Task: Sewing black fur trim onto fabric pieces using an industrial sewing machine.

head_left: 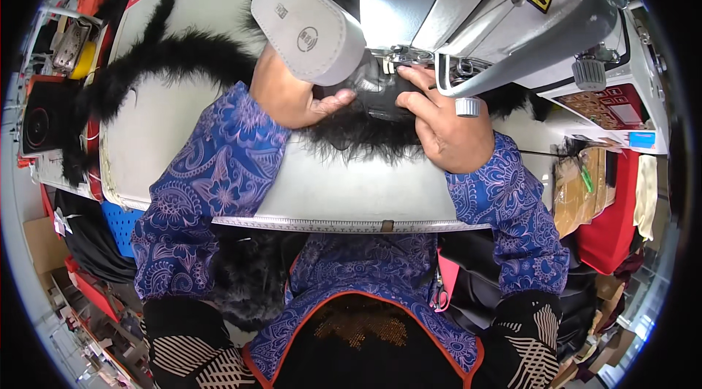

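A: Fur strip (pixel 219 60) position relative to hands?

B: It lies across the table (pixel 351 191), long axis left to right, passing under the needle (pixel 398 60) of the sewing machine (pixel 512 16). Its free end trails far to the left, curving off the table edge.

A: Hand state?

B: Left hand (pixel 289 93) rests flat, fingers extended, pressing the strip just left of the needle. Right hand (pixel 446 126) pinches the strip with fingers curled, fingertips nearest the needle.

A: Clearances?

B: Machine body blocks the far and right sides. Open table lies left and toward the near edge, marked by a ruler (pixel 351 225).
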A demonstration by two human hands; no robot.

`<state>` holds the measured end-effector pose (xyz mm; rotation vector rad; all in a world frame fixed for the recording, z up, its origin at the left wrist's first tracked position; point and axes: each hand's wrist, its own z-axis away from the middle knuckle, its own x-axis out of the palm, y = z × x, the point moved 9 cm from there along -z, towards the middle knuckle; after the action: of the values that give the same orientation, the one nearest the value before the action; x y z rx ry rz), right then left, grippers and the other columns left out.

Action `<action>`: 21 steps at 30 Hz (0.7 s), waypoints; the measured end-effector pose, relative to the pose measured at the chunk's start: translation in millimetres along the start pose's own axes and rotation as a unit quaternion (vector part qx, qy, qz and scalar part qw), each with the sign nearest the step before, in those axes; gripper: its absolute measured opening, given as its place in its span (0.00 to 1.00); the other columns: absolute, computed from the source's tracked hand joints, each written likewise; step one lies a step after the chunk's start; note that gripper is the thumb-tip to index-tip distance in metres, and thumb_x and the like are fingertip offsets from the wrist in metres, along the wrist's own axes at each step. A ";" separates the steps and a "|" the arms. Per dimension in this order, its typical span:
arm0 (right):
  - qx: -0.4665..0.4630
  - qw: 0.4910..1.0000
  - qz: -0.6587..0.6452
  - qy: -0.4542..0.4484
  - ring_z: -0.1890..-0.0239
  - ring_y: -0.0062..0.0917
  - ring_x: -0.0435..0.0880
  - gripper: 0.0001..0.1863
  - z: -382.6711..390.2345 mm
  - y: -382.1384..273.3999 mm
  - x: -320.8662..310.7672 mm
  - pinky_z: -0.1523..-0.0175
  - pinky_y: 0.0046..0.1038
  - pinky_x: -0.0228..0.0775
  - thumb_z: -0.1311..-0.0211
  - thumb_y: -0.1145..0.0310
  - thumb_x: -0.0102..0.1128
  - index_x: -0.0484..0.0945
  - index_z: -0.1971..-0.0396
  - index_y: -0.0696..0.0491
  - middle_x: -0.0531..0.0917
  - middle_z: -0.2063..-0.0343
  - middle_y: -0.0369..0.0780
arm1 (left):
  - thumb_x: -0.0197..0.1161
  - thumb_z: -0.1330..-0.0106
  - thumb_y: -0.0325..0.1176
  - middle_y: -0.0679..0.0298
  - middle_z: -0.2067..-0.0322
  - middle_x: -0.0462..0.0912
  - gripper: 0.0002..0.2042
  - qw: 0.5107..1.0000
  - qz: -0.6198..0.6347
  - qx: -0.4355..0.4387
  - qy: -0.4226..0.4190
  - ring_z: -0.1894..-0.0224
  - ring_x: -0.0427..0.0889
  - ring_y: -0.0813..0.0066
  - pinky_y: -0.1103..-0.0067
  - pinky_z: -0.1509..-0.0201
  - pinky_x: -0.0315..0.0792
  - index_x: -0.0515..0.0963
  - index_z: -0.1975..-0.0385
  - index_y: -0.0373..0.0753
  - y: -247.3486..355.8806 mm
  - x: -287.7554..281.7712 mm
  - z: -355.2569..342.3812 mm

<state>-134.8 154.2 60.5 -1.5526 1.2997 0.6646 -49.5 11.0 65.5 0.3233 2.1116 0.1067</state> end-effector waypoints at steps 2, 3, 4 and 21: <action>-0.015 1.000 -0.007 0.007 0.43 0.40 0.80 0.14 1.1 -1.2 -0.1 0.40 0.40 0.74 0.57 0.82 0.65 0.82 0.66 0.55 0.83 0.51 0.41 | 0.75 0.49 0.39 0.57 0.60 0.83 0.19 0.990 0.009 0.142 0.015 0.52 0.81 0.55 0.59 0.43 0.72 0.82 0.61 0.37 29.6 -5.4 7.5; -0.028 1.000 -0.010 0.007 0.44 0.41 0.81 0.14 2.1 -2.3 -0.1 0.40 0.40 0.75 0.58 0.82 0.65 0.82 0.66 0.56 0.83 0.52 0.42 | 0.76 0.53 0.38 0.60 0.65 0.83 0.19 0.983 0.036 0.178 0.005 0.56 0.83 0.59 0.62 0.45 0.74 0.83 0.63 0.36 39.9 -4.0 11.3; -0.040 0.999 -0.018 0.003 0.44 0.42 0.81 0.14 3.0 -3.4 0.8 0.41 0.41 0.76 0.58 0.83 0.65 0.82 0.66 0.57 0.83 0.53 0.43 | 0.76 0.54 0.37 0.61 0.65 0.82 0.19 0.985 0.074 0.156 -0.019 0.56 0.83 0.59 0.62 0.45 0.74 0.82 0.63 0.35 39.9 -1.7 12.3; -0.011 0.999 -0.044 -0.023 0.49 0.39 0.82 0.18 8.0 2.7 0.6 0.46 0.37 0.77 0.53 0.77 0.71 0.85 0.57 0.57 0.82 0.63 0.44 | 0.62 0.46 0.27 0.58 0.54 0.84 0.13 0.979 0.047 0.168 -0.102 0.51 0.84 0.64 0.69 0.45 0.81 0.83 0.60 0.36 51.9 6.0 21.5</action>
<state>-135.9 161.3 56.0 -1.5936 1.1863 0.6581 -24.7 61.4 59.6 0.6094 1.9060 -0.2227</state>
